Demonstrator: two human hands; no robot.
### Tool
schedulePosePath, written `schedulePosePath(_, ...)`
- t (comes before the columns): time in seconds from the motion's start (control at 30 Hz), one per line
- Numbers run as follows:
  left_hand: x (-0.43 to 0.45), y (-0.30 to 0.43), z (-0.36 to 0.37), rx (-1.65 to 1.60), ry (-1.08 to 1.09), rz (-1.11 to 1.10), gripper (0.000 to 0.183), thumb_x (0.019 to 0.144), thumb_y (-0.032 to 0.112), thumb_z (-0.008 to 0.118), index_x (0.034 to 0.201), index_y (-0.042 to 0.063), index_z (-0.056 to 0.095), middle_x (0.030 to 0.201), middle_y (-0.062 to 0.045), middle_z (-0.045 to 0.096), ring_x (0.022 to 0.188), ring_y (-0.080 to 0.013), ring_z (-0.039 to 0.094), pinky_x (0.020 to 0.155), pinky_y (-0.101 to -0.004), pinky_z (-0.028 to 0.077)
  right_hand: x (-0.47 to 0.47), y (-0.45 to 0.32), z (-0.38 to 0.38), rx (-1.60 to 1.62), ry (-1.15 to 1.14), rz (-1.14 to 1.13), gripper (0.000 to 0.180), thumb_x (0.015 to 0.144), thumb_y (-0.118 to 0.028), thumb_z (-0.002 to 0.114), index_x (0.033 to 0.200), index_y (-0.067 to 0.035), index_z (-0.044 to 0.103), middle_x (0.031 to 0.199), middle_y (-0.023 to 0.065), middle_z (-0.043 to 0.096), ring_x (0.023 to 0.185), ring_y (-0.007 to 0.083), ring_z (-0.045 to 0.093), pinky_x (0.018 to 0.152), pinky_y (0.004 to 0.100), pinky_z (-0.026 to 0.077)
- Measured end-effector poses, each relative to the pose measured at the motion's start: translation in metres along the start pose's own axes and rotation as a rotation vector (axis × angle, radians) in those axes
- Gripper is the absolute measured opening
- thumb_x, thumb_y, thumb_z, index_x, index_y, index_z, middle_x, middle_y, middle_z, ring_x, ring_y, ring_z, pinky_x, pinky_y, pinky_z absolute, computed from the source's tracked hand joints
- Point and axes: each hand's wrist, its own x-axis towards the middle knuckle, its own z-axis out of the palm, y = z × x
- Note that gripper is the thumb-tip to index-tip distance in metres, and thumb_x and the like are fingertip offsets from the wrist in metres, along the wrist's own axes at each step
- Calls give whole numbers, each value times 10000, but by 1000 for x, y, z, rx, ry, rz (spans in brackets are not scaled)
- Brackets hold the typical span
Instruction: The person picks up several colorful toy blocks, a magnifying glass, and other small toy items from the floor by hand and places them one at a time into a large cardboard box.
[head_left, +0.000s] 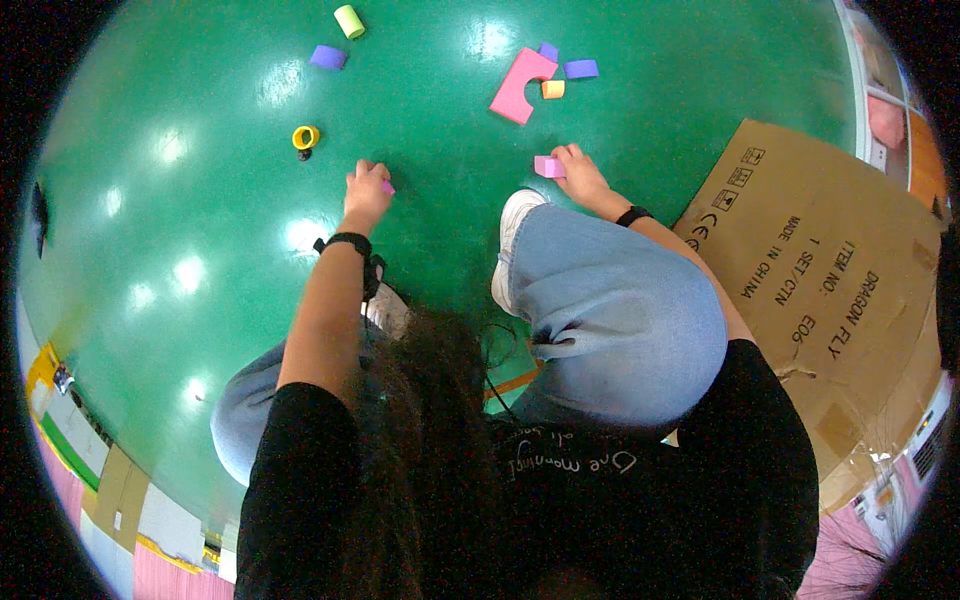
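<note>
My left hand (367, 193) is closed around a small pink piece (388, 187), mostly hidden by the fingers, low over the green floor. To the right, my right hand (583, 178) grips one end of a pink block (549, 166). Beyond that hand lies a larger pink block with a round cut-out (516, 88). An orange block (553, 89) sits by the cut-out, with a purple block (548, 52) at its far end and another purple block (581, 69) to the right. A yellow ring (297, 138) stands left of my left hand, a small dark object (304, 155) against it.
Farther off at the left are a purple block (328, 57) and a yellow-green cylinder (349, 22). A large cardboard box (780, 292) with printing stands close at my right. My bent knee (637, 307) and white shoe (517, 217) are near my right arm.
</note>
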Motion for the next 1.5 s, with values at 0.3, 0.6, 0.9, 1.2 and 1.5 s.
schedulePosePath(0.3,27,-38,-62,-96,346,-65,298,798,226,554,1052,85,488,1095,-133,476,874,-362,562,706,-428,499,-10,-6,-16,26,-48,33,475,720,-195,639,1094,25,446,1023,202,513,970,380,514,830,434,439)
schedulePosePath(0.6,24,-73,-43,-14,-1,-217,245,818,203,510,1033,106,576,1253,-142,384,920,-357,570,799,-441,480,36,-25,-30,136,30,-261,447,693,-212,663,1092,-64,528,1259,221,371,1101,363,467,895,389,428)
schedulePosePath(0.9,17,-71,-29,5,104,-142,415,803,169,514,1191,28,470,1285,-153,393,957,-348,564,819,-423,476,76,-41,-5,24,-37,-138,574,665,-324,693,1161,-72,550,1302,300,347,1273,364,286,1024,372,308)
schedulePosePath(1.2,3,-43,-34,-38,133,-19,461,789,184,540,1209,16,449,1287,-168,395,968,-353,556,825,-417,474,64,-35,-5,46,78,-280,519,675,-321,675,1109,-58,569,1108,219,531,1131,370,416,938,380,388)
schedulePosePath(1.5,-26,-17,-25,-68,115,1,449,793,203,549,1195,28,448,1239,-146,423,993,-342,538,842,-418,462,9,-57,-20,30,189,-260,475,688,-261,691,1116,-94,571,1335,231,276,968,368,558,859,386,466)
